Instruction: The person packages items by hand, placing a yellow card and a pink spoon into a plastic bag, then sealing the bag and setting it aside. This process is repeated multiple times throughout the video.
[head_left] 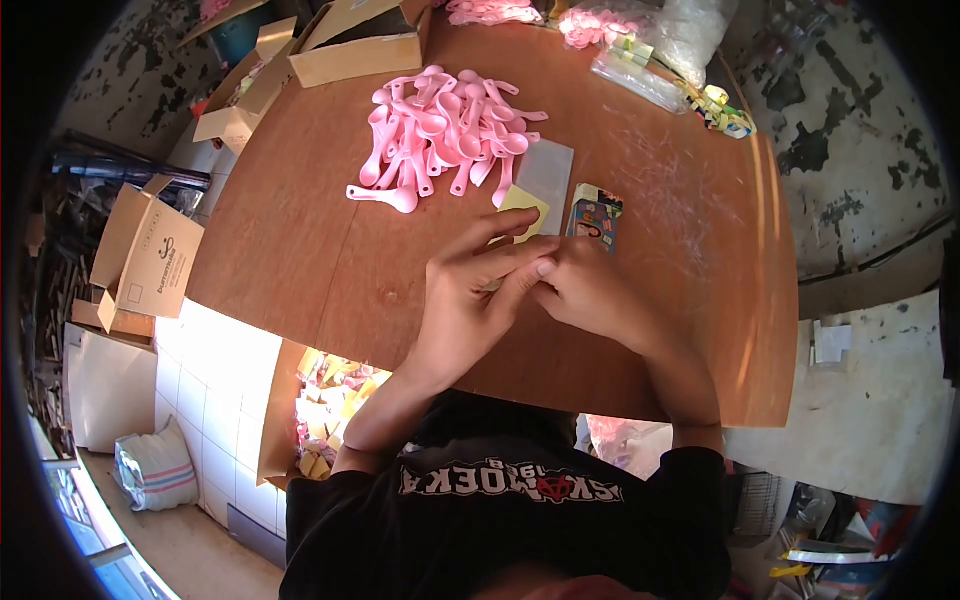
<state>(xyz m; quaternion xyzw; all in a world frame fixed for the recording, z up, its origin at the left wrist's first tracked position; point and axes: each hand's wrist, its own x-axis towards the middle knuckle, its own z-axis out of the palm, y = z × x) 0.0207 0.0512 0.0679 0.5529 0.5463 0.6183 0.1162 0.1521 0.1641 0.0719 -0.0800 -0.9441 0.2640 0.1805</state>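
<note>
My left hand (473,290) and my right hand (592,290) meet over the near part of the wooden table. The left thumb and forefinger are pinched against the right fingertips, while another left finger stretches outward. My right hand is curled closed. Whatever lies between the fingertips is hidden. Just beyond the hands lie a piece of yellow paper (522,203) and a clear plastic sheet or bag (550,165). A small colourful printed box (596,212) lies beside my right hand. Farther off is a heap of pink plastic spoons (440,125).
The brown table (300,250) has a rounded far edge. Cardboard boxes (365,55) stand at the back left, with another box (150,250) on the left. Plastic packs (640,80) and a bundle of wrappers (722,112) lie at the far right. An open carton (283,410) with wrapped pieces stands below the near edge.
</note>
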